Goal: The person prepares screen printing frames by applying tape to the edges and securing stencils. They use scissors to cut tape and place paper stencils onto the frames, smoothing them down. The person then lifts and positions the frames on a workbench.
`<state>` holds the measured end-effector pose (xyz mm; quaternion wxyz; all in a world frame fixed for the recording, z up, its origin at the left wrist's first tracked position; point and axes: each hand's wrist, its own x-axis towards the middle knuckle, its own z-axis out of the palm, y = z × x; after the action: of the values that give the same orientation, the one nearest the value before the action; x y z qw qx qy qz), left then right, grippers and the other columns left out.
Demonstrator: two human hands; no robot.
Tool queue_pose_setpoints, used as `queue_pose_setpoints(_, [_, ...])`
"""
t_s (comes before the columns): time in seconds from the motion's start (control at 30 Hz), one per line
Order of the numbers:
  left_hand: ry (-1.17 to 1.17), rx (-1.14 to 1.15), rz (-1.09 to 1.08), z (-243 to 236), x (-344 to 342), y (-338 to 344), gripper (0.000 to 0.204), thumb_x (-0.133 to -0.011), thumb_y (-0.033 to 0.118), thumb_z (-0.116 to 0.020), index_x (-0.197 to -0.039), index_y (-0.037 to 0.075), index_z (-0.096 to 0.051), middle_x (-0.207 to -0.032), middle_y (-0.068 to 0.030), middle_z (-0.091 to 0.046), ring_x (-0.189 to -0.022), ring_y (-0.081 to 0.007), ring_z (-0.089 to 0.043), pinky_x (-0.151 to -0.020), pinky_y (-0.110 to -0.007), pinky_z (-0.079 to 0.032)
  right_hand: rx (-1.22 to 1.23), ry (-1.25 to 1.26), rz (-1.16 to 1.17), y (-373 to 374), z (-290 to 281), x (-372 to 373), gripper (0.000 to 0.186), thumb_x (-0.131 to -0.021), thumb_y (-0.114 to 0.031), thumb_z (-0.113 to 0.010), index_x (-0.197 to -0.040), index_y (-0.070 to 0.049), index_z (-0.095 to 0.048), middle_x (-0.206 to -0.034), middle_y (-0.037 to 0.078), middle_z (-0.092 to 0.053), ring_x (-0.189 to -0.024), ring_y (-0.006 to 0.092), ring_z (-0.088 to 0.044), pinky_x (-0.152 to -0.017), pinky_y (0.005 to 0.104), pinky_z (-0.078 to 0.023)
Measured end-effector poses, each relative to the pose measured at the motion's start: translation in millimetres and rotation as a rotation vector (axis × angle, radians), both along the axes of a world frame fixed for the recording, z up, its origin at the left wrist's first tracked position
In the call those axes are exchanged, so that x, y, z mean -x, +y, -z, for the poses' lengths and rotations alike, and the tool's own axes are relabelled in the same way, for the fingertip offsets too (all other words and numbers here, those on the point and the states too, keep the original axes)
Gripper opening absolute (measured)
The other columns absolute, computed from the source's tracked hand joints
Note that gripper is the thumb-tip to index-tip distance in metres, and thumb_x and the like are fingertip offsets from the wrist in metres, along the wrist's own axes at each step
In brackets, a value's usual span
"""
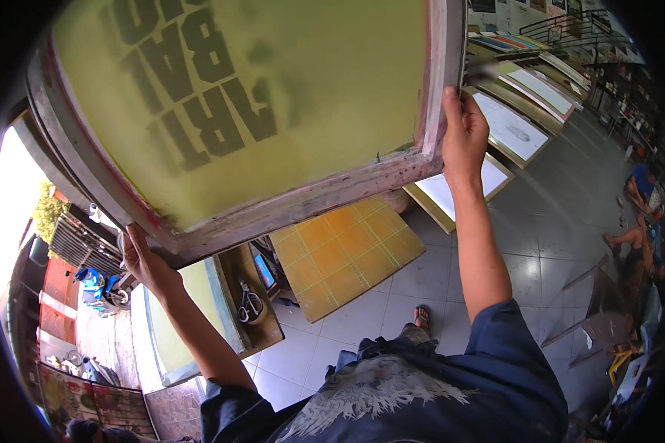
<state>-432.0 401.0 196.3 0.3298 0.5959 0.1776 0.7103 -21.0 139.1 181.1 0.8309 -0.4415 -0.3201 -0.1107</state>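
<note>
Looking down from head height in wide fisheye, facing forward over the tiled floor [436,273], sitting near the left hand [152,266] and right hand [465,142].

Hands: two are gripping, left hand [151,269] and right hand [467,140]
Raised screen-printing frame [340,96]: one is being held
Flat mesh screen [205,286]: one is lying at near left
Gridded board [347,255]: one is resting beyond the person's feet
Scissors [250,304]: one pair is lying at left
White sheets [511,131]: at least three are lying on boards at far right
Flip-flop [422,317]: one is showing on a foot
Blue motorcycle [100,288]: one is standing at far left
</note>
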Motion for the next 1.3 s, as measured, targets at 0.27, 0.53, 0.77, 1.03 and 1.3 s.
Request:
queue_pose_setpoints(0.27, [-0.15, -0.007, 0.033, -30.3, 32.5, 8.5, 0.044, -0.107, 0.041, -0.055, -0.127, 0.004, -0.065, -0.105, -0.0051, -0.071, -0.092, -0.0153, -0.068, -0.077, -0.03, -0.056, -0.153, -0.084, -0.438, 1.3, -51.4, -10.8, 0.055, -0.104, -0.048, -0.059, -0.134, -0.002, -0.057, -0.127, 0.006, -0.063, -0.118, 0.0141, -0.056, -0.104, 0.0323, -0.04])
queue_pose_setpoints(0.53, [-0.218, 0.003, 0.039, -64.5, 57.7, 0.5, 0.043, -0.108, 0.038, -0.054, -0.128, 0.002, -0.065, -0.113, -0.0065, -0.071, -0.099, -0.0159, -0.066, -0.088, -0.032, -0.053, -0.062, -0.206, -0.919, 14.8, -86.5, -19.7, 0.113, -0.09, -0.087, -0.035, -0.159, 0.002, -0.027, -0.157, 0.014, -0.044, -0.14, 0.025, -0.047, -0.117, 0.0398, -0.036])
queue_pose_setpoints(0.77, [-0.222, 0.021, -0.029, -50.4, 60.0, 0.7, 0.046, -0.106, 0.043, -0.055, -0.13, 0.004, -0.064, -0.112, -0.0052, -0.07, -0.101, -0.0153, -0.065, -0.088, -0.032, -0.053, 0.093, -0.389, -0.788, 24.0, -90.3, -15.4, 0.07, -0.096, -0.043, -0.073, -0.146, -0.001, -0.048, -0.124, 0.006, -0.065, -0.112, 0.0134, -0.061, -0.101, 0.0311, -0.046])
queue_pose_setpoints(1.03, [-0.192, 0.059, -0.021, -43.0, 47.2, 0.4, 0.044, -0.106, 0.043, -0.055, -0.124, 0.004, -0.066, -0.106, -0.0049, -0.07, -0.093, -0.0151, -0.065, -0.081, -0.031, -0.054, 0.052, -0.282, -0.608, 24.6, -84.0, -4.7, 0.048, -0.096, -0.03, -0.076, -0.132, -0.001, -0.06, -0.116, 0.003, -0.067, -0.105, 0.0091, -0.061, -0.095, 0.0279, -0.046])
queue_pose_setpoints(1.3, [-0.058, 0.025, 0.036, -46.9, 21.8, 1.8, 0.046, -0.106, 0.045, -0.051, -0.12, 0.003, -0.064, -0.1, -0.0049, -0.066, -0.093, -0.0167, -0.061, -0.086, -0.034, -0.049, 0.013, -0.176, -0.49, -29.3, -51.4, -22.3, 0.038, -0.097, -0.031, -0.075, -0.121, -0.005, -0.062, -0.095, -0.001, -0.066, -0.081, 0.0075, -0.062, -0.069, 0.0277, -0.053])
